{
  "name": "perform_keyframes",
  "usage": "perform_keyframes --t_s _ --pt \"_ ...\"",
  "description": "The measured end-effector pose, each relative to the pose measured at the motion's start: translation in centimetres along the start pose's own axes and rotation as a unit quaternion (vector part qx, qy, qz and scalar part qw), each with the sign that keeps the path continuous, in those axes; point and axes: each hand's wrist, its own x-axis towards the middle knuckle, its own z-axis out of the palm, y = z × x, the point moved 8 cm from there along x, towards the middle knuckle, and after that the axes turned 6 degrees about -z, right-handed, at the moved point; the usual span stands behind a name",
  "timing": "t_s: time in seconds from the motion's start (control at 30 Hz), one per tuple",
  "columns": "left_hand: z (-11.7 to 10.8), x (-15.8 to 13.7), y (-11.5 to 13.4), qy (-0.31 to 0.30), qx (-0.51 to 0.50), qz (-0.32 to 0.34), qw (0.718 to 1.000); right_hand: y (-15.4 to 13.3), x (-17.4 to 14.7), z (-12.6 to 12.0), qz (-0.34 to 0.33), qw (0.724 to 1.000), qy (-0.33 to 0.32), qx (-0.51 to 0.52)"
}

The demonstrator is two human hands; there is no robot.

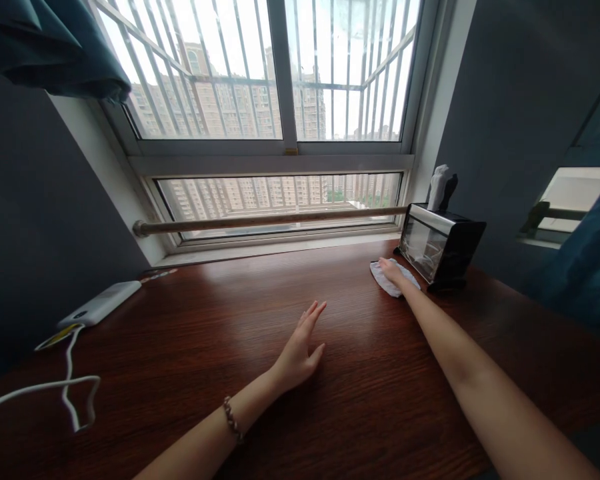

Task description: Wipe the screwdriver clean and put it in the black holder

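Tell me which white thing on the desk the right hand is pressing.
The white cloth beside the black tissue box, under the right hand; the white power bank lies untouched at far left.

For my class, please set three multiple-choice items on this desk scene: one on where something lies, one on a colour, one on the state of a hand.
1. Where does the cloth lie?
A. On the wooden desk, just in front of the black tissue box
B. Draped over the window rail
C. Beside the power bank at far left

2. What colour is the power bank?
A. Black
B. White
C. Red

3. How is the left hand?
A. Clenched around a cable
B. Gripping the cloth
C. Open, fingers straight, holding nothing

Answers:
1 A: the cloth sits flat on the desk under the right hand, next to the box.
2 B: its casing is white, like the cable that runs from it.
3 C: the fingers are stretched out over the bare wood, holding nothing.
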Motion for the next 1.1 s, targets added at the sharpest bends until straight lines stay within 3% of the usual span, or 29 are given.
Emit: perform_keyframes --t_s 0.1,0.2,0.33,0.43,0.67,1.1 --pt "0.1 0.0 0.2 -0.003 0.002 0.006 1.000 1.6 -0.8 -1.2 0.026 0.998 0.030 -0.039" --pt "0.1 0.0 0.3 -0.006 -0.002 0.008 1.000 3.0 -4.1 -2.4 0.029 0.994 0.045 -0.094" --pt "0.3 0.0 0.4 -0.013 -0.003 0.009 1.000 4.4 -9.3 -3.6 -0.008 0.985 0.023 -0.169" --pt "0.4 0.0 0.4 -0.014 -0.004 0.006 1.000 4.8 -11.4 -4.1 -0.053 0.978 -0.004 -0.202" --pt "0.2 0.0 0.3 -0.006 -0.006 0.001 1.000 5.7 -11.2 -4.3 -0.083 0.964 -0.014 -0.253" --pt "0.2 -0.2 0.3 -0.015 0.000 -0.014 1.000 8.0 -13.0 -5.6 -0.137 0.965 -0.027 -0.221"
